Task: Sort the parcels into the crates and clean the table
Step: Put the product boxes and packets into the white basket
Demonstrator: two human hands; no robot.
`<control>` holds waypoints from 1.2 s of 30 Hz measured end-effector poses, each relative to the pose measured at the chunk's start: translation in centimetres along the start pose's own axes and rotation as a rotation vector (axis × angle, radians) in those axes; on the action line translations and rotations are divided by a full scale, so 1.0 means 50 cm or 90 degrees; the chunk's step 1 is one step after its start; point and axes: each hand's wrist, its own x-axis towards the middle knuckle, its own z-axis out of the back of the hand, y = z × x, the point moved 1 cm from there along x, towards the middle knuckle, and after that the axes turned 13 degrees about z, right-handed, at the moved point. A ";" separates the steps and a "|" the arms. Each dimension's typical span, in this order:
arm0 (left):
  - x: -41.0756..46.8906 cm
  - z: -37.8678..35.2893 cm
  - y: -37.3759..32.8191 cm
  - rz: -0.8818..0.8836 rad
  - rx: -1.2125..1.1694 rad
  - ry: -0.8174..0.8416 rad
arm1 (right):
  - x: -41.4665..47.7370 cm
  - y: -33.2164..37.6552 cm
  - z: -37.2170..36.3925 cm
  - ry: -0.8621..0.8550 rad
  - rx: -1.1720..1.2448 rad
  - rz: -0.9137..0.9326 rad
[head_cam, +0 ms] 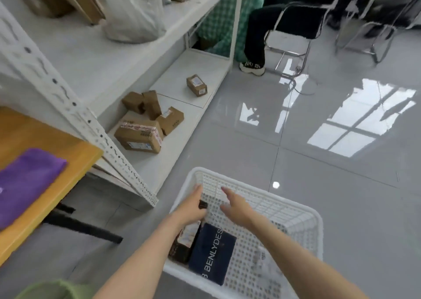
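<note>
While both bare arms reach down into a white perforated crate point(296, 209) on the glossy grey floor, the left hand point(193, 207) curls its fingers round the far end of a brown parcel point(184, 239). That parcel stands on edge against the crate's left wall, its long axis running from the near rim away from the wearer. Just beside it a navy parcel point(211, 253) lies flat and parallel, its white lettering running along its length. The right hand point(232, 205) is inside the crate, fingers straight and spread, holding nothing. To the left, a purple cloth point(29, 180) lies on a wooden table point(75, 143), and cardboard boxes point(139, 134) sit on a white shelf point(173, 84).
</note>
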 end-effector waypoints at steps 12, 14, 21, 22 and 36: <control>-0.455 0.224 0.143 0.082 -0.054 -0.346 | -0.098 0.472 -0.033 0.175 -0.109 0.262; -0.527 0.260 0.192 0.114 -0.077 -0.380 | -0.122 0.549 -0.069 0.189 -0.118 0.314; -0.736 0.362 0.381 0.270 -0.224 -0.498 | -0.167 0.780 -0.198 0.263 -0.246 0.451; -0.776 0.372 0.417 0.277 -0.231 -0.508 | -0.174 0.815 -0.230 0.277 -0.271 0.470; -0.959 0.514 0.643 0.304 -0.261 -0.470 | -0.137 1.062 -0.373 0.258 -0.307 0.501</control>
